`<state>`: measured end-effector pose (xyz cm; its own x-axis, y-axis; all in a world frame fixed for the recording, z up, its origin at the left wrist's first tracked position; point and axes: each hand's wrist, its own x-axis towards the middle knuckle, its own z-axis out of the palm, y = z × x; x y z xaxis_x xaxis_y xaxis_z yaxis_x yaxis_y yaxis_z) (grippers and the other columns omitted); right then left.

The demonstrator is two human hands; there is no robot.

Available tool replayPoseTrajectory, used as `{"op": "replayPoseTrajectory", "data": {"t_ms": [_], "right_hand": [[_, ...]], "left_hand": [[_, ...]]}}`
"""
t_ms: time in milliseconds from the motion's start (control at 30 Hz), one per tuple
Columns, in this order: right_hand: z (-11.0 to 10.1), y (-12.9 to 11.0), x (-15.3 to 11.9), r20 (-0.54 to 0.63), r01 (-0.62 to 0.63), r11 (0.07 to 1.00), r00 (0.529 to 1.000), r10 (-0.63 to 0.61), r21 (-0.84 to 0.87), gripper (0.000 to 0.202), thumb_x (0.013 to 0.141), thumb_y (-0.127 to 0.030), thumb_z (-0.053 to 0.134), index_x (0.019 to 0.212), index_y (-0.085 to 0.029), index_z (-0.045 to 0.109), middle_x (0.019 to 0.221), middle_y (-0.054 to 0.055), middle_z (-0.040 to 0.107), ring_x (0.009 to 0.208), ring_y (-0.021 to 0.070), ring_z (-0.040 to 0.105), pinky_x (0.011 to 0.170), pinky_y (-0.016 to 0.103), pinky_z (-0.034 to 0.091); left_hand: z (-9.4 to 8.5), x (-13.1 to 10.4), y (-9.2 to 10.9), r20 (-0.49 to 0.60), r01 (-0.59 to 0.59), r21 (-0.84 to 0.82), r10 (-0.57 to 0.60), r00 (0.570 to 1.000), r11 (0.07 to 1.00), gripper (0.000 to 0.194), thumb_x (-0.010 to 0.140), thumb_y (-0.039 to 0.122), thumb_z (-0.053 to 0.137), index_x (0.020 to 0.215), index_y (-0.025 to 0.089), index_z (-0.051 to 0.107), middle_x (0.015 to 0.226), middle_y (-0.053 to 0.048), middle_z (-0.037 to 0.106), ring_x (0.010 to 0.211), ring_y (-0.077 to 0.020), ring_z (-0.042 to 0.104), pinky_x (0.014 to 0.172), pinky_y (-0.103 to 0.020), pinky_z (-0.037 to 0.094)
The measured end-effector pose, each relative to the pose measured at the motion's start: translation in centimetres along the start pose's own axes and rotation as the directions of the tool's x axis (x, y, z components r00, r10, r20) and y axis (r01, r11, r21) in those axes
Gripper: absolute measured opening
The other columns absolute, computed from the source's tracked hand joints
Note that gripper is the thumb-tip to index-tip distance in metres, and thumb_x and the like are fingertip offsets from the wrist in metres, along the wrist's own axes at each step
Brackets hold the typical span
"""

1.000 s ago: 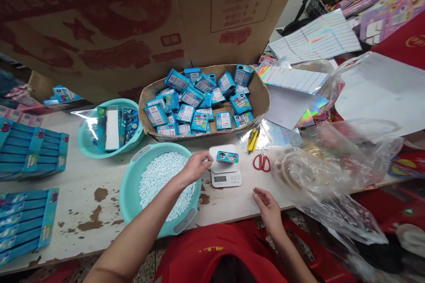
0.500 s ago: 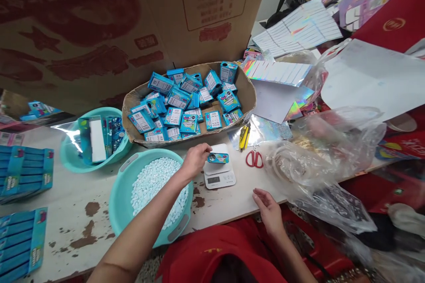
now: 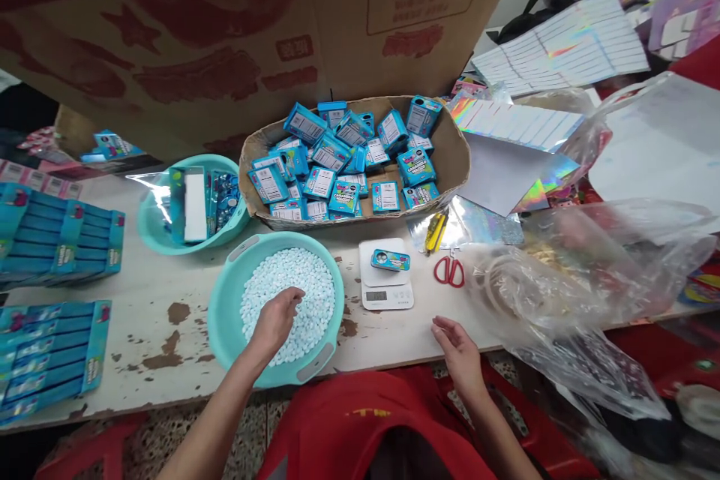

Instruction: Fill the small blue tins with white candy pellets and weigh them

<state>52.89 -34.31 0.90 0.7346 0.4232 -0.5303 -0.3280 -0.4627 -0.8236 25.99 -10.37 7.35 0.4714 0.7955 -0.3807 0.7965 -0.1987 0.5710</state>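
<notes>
My left hand (image 3: pixel 277 324) is over the small white candies (image 3: pixel 307 281) in a turquoise basin (image 3: pixel 219 315); its fingers are pinched together, and what they hold, if anything, is hidden. A small blue tin (image 3: pixel 390 260) lies on the white kitchen scale (image 3: pixel 386 297), touched by neither hand. My right hand (image 3: pixel 458 352) hovers at the table's front edge, below and right of the scale, with its fingers apart and nothing in them. Behind the scale, a cut-down cardboard box (image 3: pixel 458 165) holds several blue tins.
Red scissors (image 3: pixel 448 271) and a yellow cutter (image 3: pixel 435 232) lie right of the scale. Crumpled plastic bags (image 3: pixel 540 292) cover the right side. Another turquoise basin (image 3: pixel 151 229) with packaging and blue display boxes (image 3: pixel 61 352) are at the left. A big carton (image 3: pixel 225 37) stands behind.
My left hand has moved left from the tin on the scale to the candies in the basin. The tin stays on the scale. The camera view has shifted; my right hand remains near the table edge.
</notes>
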Motion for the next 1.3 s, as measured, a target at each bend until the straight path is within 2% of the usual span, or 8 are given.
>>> {"op": "replayPoseTrajectory", "data": {"t_ms": [233,400,733,933,1067,1167,1233,1300], "right_hand": [[0.7,0.0,-0.3,0.027,0.007,1.0,1.0,-0.006,-0.025,0.046,0.053,-0.051,0.076,0.084,-0.019,0.066,0.093,0.01,0.072,0.09,0.0262,0.065,0.087,0.042,0.05],[0.7,0.1,-0.6,0.021,-0.008,1.0,1.0,0.009,-0.021,0.044,0.053,-0.05,0.076,0.083,-0.019,0.066,0.094,0.01,0.072,0.09,0.0265,0.065,0.087,0.042,0.05],[0.9,0.4,-0.4,-0.006,-0.046,0.999,0.999,0.046,0.027,0.046,0.052,-0.05,0.076,0.083,-0.019,0.065,0.095,0.01,0.071,0.092,0.0267,0.064,0.091,0.043,0.048],[0.9,-0.2,0.1,0.019,-0.017,1.0,1.0,0.017,0.008,0.047,0.055,-0.052,0.074,0.087,-0.019,0.062,0.097,0.012,0.07,0.092,0.0262,0.064,0.09,0.043,0.048],[3.1,-2.5,1.5,0.021,0.168,0.984,0.986,-0.167,-0.052,0.064,0.058,-0.048,0.074,0.111,-0.018,0.055,0.111,0.014,0.064,0.1,0.0272,0.06,0.085,0.043,0.049],[6.0,-5.2,3.8,0.13,0.393,0.912,0.917,-0.378,-0.116,0.072,0.059,-0.044,0.075,0.121,-0.02,0.049,0.128,0.013,0.054,0.117,0.0277,0.05,0.092,0.043,0.044],[7.9,-7.3,5.2,0.237,0.476,0.869,0.867,-0.439,-0.132,0.056,0.062,-0.044,0.073,0.11,-0.02,0.056,0.117,0.01,0.06,0.109,0.0267,0.054,0.093,0.042,0.043],[9.0,-9.5,5.5,0.326,0.541,0.828,0.817,-0.476,-0.145,0.04,0.066,-0.045,0.071,0.095,-0.019,0.061,0.097,0.007,0.065,0.094,0.0246,0.059,0.087,0.039,0.045]], "left_hand": [[0.7,-0.7,-0.8,-0.084,-0.105,0.19,0.122,0.989,0.976,0.029,0.081,0.013,0.034,0.097,0.02,0.057,0.1,-0.007,0.062,0.089,-0.0195,0.061,0.076,-0.03,0.046],[0.7,-0.6,-1.0,0.026,-0.079,0.329,0.074,0.997,0.941,0.027,0.086,0.016,0.033,0.093,0.02,0.058,0.092,-0.006,0.063,0.082,-0.0203,0.061,0.069,-0.029,0.043],[0.6,0.3,-0.9,0.155,-0.084,0.418,0.021,0.988,0.905,0.034,0.087,0.014,0.032,0.109,0.02,0.058,0.103,-0.008,0.065,0.093,-0.0221,0.061,0.074,-0.03,0.043],[0.0,0.4,0.2,0.062,-0.068,0.45,0.045,0.997,0.891,0.029,0.09,0.021,0.037,0.105,0.022,0.061,0.102,-0.008,0.066,0.098,-0.0228,0.059,0.079,-0.031,0.044],[0.3,0.9,2.5,-0.078,-0.14,0.191,0.157,0.985,0.972,0.026,0.091,0.03,0.038,0.098,0.022,0.061,0.099,-0.006,0.066,0.095,-0.0213,0.06,0.082,-0.032,0.045],[1.8,2.1,5.0,-0.182,-0.157,-0.155,0.128,0.975,0.975,0.023,0.087,0.036,0.044,0.095,0.022,0.061,0.098,-0.005,0.067,0.093,-0.0197,0.061,0.085,-0.032,0.046],[2.9,3.1,6.8,-0.196,-0.095,-0.411,0.014,0.981,0.907,0.026,0.083,0.04,0.05,0.097,0.021,0.061,0.1,-0.005,0.067,0.094,-0.0197,0.061,0.086,-0.032,0.046],[3.6,4.0,8.5,-0.171,-0.019,-0.664,-0.126,0.977,0.748,0.035,0.081,0.045,0.053,0.103,0.019,0.06,0.104,-0.008,0.066,0.097,-0.0208,0.061,0.086,-0.034,0.047]]}}
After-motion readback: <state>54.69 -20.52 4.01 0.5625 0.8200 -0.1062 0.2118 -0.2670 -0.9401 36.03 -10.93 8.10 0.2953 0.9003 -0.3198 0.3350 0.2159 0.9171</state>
